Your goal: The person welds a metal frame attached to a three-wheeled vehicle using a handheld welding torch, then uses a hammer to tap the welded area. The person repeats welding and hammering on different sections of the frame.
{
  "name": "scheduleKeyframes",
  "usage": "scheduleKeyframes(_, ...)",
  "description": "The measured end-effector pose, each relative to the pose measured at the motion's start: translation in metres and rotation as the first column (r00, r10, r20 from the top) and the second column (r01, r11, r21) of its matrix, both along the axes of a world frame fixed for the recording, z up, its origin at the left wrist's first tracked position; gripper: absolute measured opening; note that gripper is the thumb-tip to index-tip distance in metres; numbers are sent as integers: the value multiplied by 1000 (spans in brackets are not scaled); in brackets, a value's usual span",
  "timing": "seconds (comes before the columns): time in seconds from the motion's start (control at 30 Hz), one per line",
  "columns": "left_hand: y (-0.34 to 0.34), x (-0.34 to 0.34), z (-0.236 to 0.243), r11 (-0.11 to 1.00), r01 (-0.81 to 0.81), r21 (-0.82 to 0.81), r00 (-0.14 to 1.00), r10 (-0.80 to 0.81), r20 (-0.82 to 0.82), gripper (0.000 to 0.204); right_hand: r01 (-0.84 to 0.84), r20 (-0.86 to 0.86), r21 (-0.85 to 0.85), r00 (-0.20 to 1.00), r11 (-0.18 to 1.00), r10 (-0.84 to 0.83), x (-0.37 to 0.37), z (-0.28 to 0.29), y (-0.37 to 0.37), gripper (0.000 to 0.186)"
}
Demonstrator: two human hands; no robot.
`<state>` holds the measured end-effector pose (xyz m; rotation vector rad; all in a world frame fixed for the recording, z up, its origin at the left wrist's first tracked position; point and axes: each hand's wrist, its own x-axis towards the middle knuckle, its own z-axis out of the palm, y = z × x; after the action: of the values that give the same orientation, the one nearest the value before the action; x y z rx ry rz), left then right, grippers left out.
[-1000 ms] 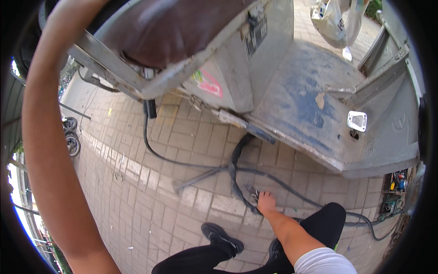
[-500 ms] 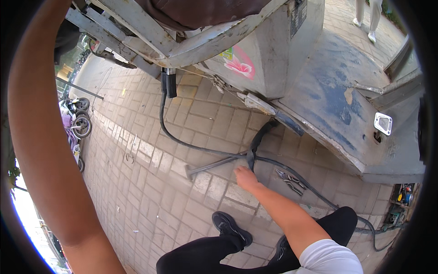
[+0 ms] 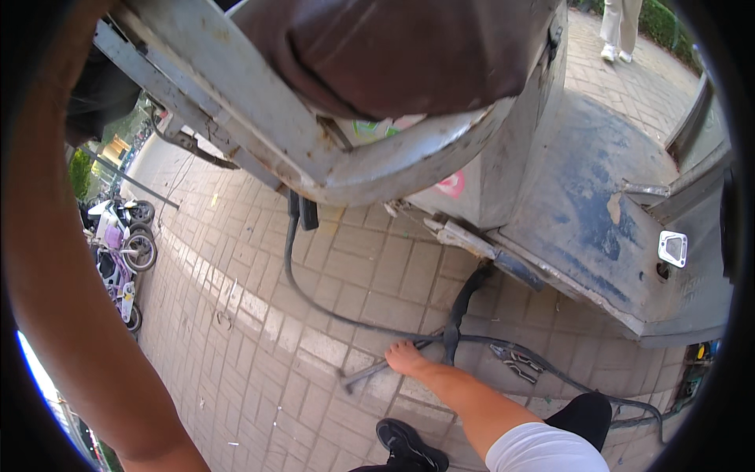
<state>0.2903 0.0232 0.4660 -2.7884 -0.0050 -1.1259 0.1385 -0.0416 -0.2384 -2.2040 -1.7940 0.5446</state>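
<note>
My right hand (image 3: 405,357) is closed on the handle of a hammer lying on the paving, its metal head (image 3: 346,382) at the lower left. A thick black cable (image 3: 460,307) runs beside it from under a grey metal vehicle (image 3: 582,236), crossing a thinner cable (image 3: 322,311). Pliers (image 3: 519,363) lie to the right of them. My left arm (image 3: 86,299) reaches up along the left rim; its hand is out of view. Above, the vehicle's rusty curved frame (image 3: 393,165) borders a brown padded seat (image 3: 401,55).
Parked scooters (image 3: 122,259) stand at the far left beside a thin bar (image 3: 157,197). A person's legs (image 3: 617,27) stand beyond the vehicle, near a hedge. Tools in a box (image 3: 696,370) show at the right edge. My black shoe (image 3: 401,440) is at the bottom.
My right hand has moved left from beside the pliers onto the hammer's handle. The view has shifted, bringing the seat and frame lower. The bags beside the other person are out of view.
</note>
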Motion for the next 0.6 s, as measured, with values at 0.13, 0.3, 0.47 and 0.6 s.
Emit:
scheduleKeyframes(0.13,-6,-4,13,999,-52,-17,999,52,-14,55,-446,-211,25,872,895,441,1,41,-15,30)
scheduleKeyframes(0.3,2,14,12,992,0,-122,1000,-3,-23,54,-428,-527,5,767,904,366,-7,111,-33,44)
scheduleKeyframes(0.47,-23,2,20,950,-311,1,950,311,-11,60,-321,-712,139,625,937,320,-40,137,-17,56)
scheduleKeyframes(0.6,-32,3,19,940,-337,51,941,337,2,56,-175,-882,220,383,959,273,-27,163,-35,56)
